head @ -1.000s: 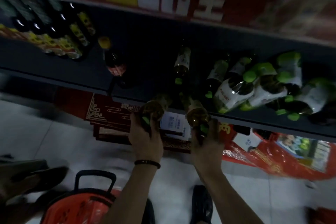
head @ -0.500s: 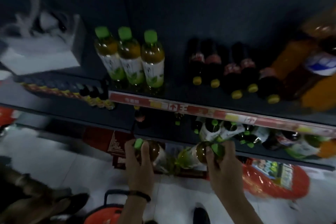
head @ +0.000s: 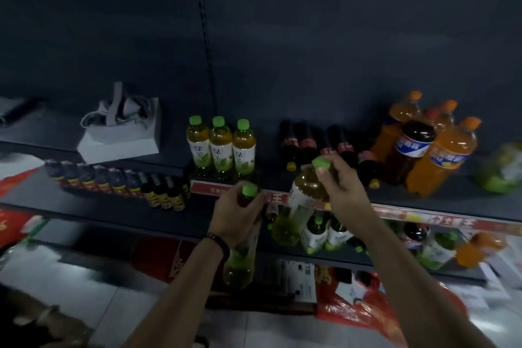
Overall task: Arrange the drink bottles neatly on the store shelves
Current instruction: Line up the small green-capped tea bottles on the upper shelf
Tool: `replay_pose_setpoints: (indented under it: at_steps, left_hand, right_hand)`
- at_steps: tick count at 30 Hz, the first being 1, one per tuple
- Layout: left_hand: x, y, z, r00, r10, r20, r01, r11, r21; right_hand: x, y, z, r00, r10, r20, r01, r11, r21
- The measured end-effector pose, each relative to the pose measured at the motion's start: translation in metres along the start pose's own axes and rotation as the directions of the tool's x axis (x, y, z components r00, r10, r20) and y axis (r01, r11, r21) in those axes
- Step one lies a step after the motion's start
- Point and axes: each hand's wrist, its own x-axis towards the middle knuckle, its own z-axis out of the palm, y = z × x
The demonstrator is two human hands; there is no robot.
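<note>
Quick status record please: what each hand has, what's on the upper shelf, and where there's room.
left hand: holds a green-capped tea bottle by the neck, hanging below the shelf edge
right hand: grips a second tea bottle near its cap, tilted, in front of the shelf edge
upper shelf, left to right: white box, three upright green teas, dark cola bottles, orange soda bottles
open space: gap between the teas and colas
lower shelf: green-capped bottles, jumbled

left hand (head: 236, 216): fingers closed round neck of green-capped tea bottle (head: 240, 260), black band on wrist | right hand (head: 340, 188): raised higher, fingertips pinching second green-capped tea bottle (head: 303, 195) | both forearms extended forward
</note>
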Motion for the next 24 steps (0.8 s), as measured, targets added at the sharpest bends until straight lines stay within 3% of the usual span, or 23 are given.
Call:
replay_pose_setpoints:
  at_steps: [3, 10, 14, 18, 24]
  left_hand:
    - [0.006, -0.005, 0.011, 0.995, -0.017, 0.101, 0.012, 0.999, 0.049]
    - [0.03, -0.012, 0.046, 0.998, -0.028, 0.048, 0.021, 0.99, 0.141]
    - [0.052, -0.012, 0.069, 0.982, -0.1, -0.16, 0.115, 0.99, 0.086]
    - [0.076, -0.014, 0.091, 0.907, -0.217, -0.36, 0.228, 0.974, -0.012]
    - [0.093, -0.028, 0.106, 0.82, -0.285, -0.496, 0.313, 0.949, -0.028]
  right_hand:
    - [0.032, -0.016, -0.004, 0.999, -0.026, 0.029, 0.026, 0.999, 0.019]
    - [0.094, -0.014, 0.0, 0.985, -0.055, 0.166, 0.057, 0.998, -0.009]
    - [0.128, 0.002, 0.011, 0.964, -0.079, 0.253, 0.076, 0.997, 0.02]
    - [0.158, 0.021, 0.023, 0.941, -0.116, 0.319, 0.1, 0.993, 0.065]
    - [0.186, 0.042, 0.029, 0.848, -0.103, 0.521, 0.103, 0.994, 0.029]
